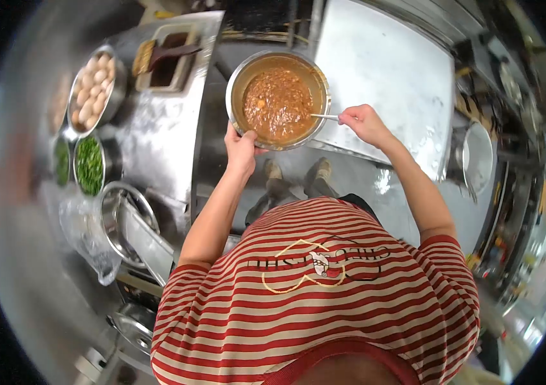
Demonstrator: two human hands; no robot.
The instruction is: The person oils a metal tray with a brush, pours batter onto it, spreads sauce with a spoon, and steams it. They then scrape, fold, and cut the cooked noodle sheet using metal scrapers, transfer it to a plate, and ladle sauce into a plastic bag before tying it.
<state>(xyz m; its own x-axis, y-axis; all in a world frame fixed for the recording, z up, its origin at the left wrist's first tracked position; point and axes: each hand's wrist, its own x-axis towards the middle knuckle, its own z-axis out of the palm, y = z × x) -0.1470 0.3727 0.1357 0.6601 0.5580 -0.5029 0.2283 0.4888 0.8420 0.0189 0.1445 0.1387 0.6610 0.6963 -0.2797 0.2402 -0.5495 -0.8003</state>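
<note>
A round steel bowl (232, 102) holds a wet, brownish-orange minced mixture (278, 102), with a small yellow-orange lump near its middle. My left hand (242, 151) grips the bowl's near-left rim, thumb over the edge and fingers beneath. Closed around a thin, light-coloured utensil handle (325, 117), my right hand (364, 125) is just right of the bowl. The handle crosses the bowl's right rim, and its far end is sunk in the mixture, so I cannot tell what kind of utensil it is.
Left, on a steel counter (157, 138), stand a bowl of eggs (95, 90), chopped greens (90, 165), a tray of dark sauce (171, 64) with a brush (145, 58), and an empty steel bowl (114, 221). A white-topped table (388, 77) and white bucket (478, 157) are right.
</note>
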